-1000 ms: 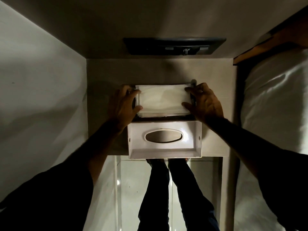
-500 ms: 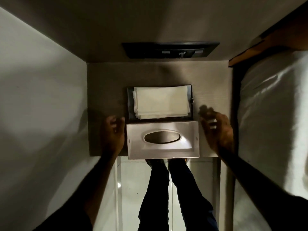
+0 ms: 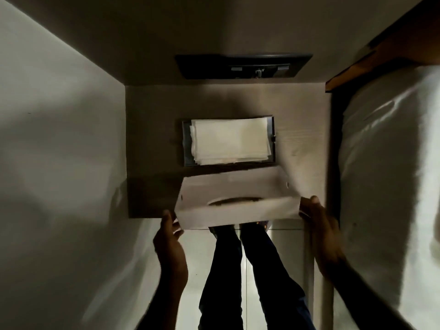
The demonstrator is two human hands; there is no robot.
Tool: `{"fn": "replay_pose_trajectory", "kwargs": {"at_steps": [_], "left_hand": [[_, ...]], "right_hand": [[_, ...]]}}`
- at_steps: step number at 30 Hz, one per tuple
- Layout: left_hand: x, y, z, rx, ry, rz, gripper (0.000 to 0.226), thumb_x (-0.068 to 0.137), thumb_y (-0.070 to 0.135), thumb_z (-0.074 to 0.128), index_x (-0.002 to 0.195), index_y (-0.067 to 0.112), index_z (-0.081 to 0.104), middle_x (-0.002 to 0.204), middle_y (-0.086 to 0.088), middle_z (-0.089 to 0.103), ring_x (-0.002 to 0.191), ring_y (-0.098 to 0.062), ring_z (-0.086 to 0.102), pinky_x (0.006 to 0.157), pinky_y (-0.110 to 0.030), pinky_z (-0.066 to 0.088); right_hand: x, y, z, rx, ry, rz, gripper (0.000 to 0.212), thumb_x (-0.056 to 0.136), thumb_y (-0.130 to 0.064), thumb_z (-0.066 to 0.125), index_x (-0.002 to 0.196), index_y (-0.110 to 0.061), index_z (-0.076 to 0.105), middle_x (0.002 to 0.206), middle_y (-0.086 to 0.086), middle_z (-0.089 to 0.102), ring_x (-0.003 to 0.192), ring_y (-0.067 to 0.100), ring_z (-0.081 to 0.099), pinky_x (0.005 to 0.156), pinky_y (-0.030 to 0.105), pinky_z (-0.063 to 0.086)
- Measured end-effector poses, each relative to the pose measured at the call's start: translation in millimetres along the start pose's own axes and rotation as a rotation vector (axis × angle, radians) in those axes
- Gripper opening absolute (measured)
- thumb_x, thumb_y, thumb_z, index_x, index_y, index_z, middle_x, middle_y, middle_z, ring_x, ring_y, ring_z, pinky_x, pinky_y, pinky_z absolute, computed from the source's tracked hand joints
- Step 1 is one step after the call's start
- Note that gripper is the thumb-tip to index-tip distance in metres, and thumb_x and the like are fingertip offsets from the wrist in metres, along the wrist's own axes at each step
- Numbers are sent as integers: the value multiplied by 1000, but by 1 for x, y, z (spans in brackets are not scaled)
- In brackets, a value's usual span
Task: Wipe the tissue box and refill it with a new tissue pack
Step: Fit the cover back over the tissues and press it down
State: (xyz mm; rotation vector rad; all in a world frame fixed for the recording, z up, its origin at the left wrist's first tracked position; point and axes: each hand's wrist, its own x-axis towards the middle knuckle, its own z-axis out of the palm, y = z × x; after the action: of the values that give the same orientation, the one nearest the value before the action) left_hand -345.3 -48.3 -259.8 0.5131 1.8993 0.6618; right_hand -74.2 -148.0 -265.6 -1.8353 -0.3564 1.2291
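The white cover (image 3: 235, 201), tilted over the table's (image 3: 152, 139) near edge, was gripped at either short end by the left hand (image 3: 170, 244) and right hand (image 3: 319, 227), its long axis parallel to the tissue stack (image 3: 231, 141) in the tray (image 3: 187, 144) just beyond.

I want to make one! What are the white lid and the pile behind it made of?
The tissue box cover is probably hard white plastic: smooth, straight walls, a neat oval slot. The tissue stack looks like thin soft paper; its layered edges lie uneven.

white tissue box cover (image 3: 234, 186), cream tissue stack (image 3: 231, 139), dark base tray (image 3: 186, 144), navy trousers (image 3: 226, 270)
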Motion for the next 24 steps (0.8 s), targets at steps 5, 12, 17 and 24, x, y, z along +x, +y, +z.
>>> {"fn": "replay_pose_trajectory", "kwargs": {"at_steps": [5,12,17,24], "left_hand": [[-9,44,-8,-197,-77,68,37,97,45,42,82,49,76,104,10,76,114,-14,65,106,-40,41],[25,78,9,89,-260,276,17,96,48,49,99,52,65,96,21,72,88,1,69,68,-19,58],[48,87,42,251,-237,366,20,97,50,45,110,42,57,93,26,61,82,17,61,61,-4,49],[85,101,75,195,-241,282,40,95,56,45,129,36,53,90,38,53,78,29,49,68,-7,37]], "right_hand": [[-3,-40,2,222,-78,-155,44,100,-56,41,118,-27,68,130,4,68,129,25,58,108,40,46],[40,-70,21,142,-174,-252,29,99,-24,52,124,-29,63,127,-9,67,119,16,63,92,25,55],[90,-62,32,43,-140,-196,30,104,-20,45,132,-25,50,114,-28,68,101,-4,67,75,15,54],[121,-57,47,-12,-106,-129,29,97,-40,48,126,-45,47,109,-28,70,99,0,68,77,23,57]]}}
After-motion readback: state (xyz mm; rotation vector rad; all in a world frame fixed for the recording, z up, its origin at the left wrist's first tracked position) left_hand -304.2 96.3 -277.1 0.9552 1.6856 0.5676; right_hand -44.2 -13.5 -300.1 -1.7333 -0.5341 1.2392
